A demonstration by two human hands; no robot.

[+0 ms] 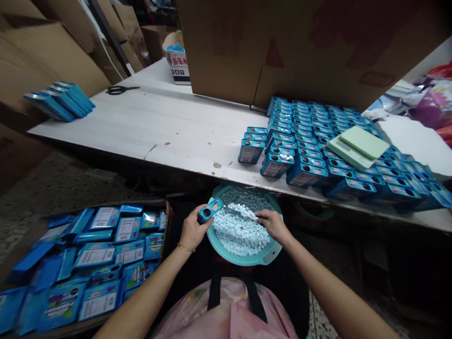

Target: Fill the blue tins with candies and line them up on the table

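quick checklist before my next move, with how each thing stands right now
1. Blue printed rectangular container gripped in the left hand: ok.
2. Its round dark opening uncovered and visible: ok.
3. Round teal plastic basin stocked with small pale round pellets: ok.
4. Right hand gripping a scoop: cannot tell; its fingers meet a raised heap of pellets, but what carries it is hidden.
5. Heap lined up over the opening: not ok; it sits to the right of the container.
6. Pale green flat scale showing a reading: cannot tell; its display is too small.
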